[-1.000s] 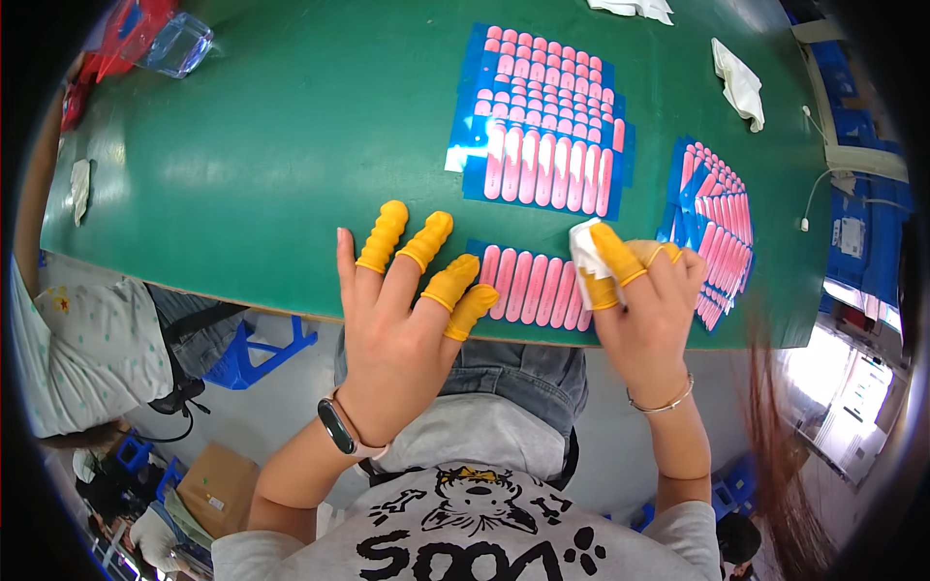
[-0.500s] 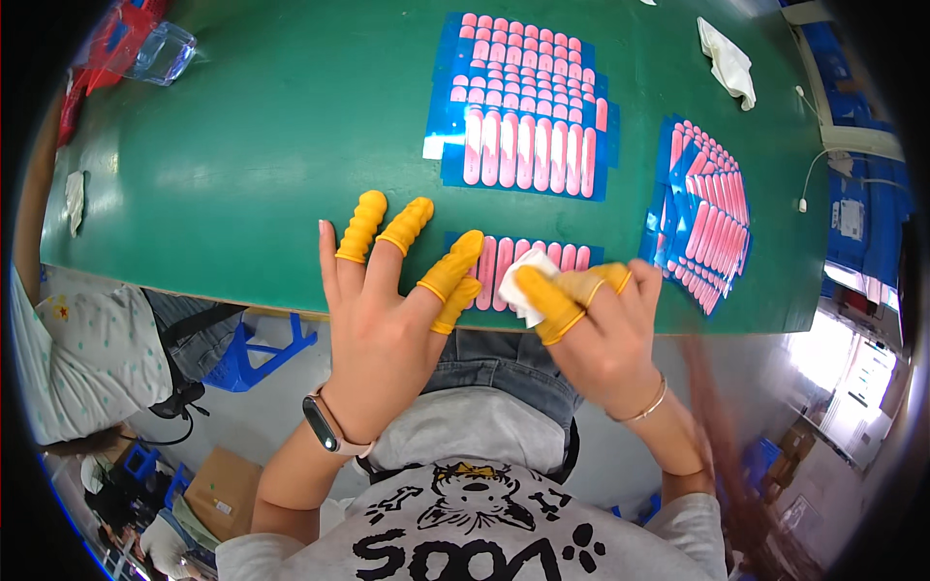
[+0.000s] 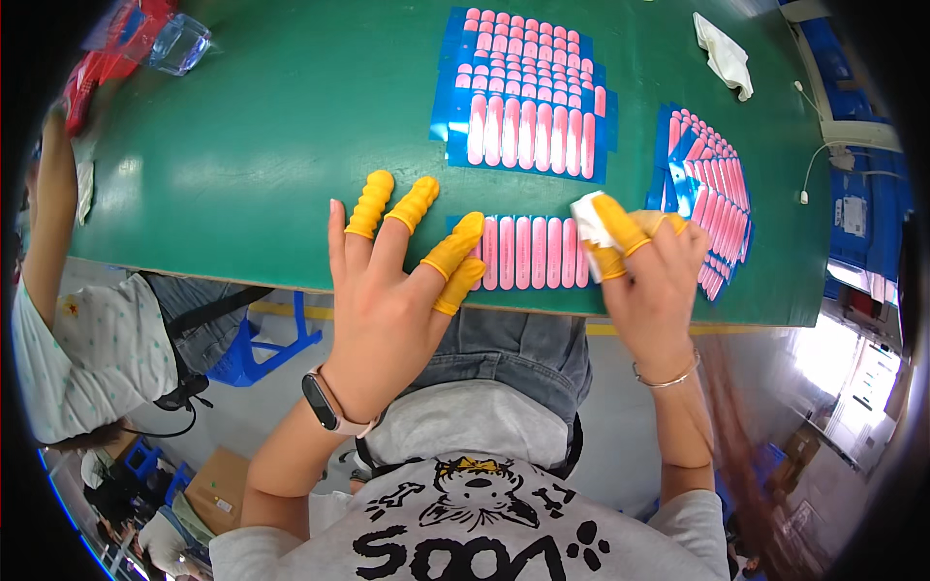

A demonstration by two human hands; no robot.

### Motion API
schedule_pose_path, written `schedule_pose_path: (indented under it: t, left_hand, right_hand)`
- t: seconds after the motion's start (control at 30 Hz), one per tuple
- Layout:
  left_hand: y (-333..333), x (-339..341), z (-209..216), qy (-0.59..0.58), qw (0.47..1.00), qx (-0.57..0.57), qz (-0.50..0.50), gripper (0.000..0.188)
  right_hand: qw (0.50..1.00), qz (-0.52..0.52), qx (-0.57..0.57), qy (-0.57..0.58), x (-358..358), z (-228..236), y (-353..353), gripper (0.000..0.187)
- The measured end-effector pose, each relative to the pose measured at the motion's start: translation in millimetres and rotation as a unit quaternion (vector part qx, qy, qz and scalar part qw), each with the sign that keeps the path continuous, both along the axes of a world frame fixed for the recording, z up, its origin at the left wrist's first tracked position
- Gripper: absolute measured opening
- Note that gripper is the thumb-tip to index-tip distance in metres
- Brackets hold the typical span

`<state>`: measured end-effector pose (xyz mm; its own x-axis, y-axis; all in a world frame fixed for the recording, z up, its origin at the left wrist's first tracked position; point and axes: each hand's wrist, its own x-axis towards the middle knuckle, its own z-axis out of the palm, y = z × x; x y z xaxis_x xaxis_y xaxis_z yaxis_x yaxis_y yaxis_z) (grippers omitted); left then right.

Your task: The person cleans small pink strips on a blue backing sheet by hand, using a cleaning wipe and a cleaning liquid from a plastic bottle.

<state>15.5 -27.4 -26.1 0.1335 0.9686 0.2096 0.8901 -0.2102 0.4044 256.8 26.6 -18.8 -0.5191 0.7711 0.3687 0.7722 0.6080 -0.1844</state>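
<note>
A blue sheet bearing a row of pink rounded strips (image 3: 524,252) lies near the table's front edge. My left hand (image 3: 387,276) rests at its left end, fingers spread, with the index finger and thumb touching that end. Yellow rubber finger cots cover several of its fingertips. My right hand (image 3: 649,266), also wearing yellow finger cots, pinches a folded white wipe (image 3: 588,221) at the sheet's right end. The hand hides part of the wipe.
Farther back on the green table (image 3: 271,145) lies a stack of blue sheets with pink strips (image 3: 531,136). Another fanned pile (image 3: 722,203) is at the right. A crumpled white cloth (image 3: 723,56) lies far right. Someone's arm (image 3: 56,213) reaches the table at left.
My right hand has slid the wipe rightward across the strips, from the middle to the right end. My left hand stays at the left end.
</note>
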Motion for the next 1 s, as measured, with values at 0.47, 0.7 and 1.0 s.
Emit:
schedule_pose_path:
  t: [0.47,0.7,1.0]
  left_hand:
    - [-6,-12,6,0.055,0.991,0.004,-0.12,0.058]
    - [-3,-15,4,0.07,0.981,0.055,-0.173,0.06]
    - [1,1,24,-0.051,0.975,-0.007,-0.215,0.048]
  right_hand:
    - [0.647,-0.168,-0.407,0.623,-17,-1,-102,0.042]
    - [0.455,-0.122,-0.447,0.761,-33,8,-90,0.036]
    - [0.423,-0.099,-0.452,0.779,-23,19,-87,0.034]
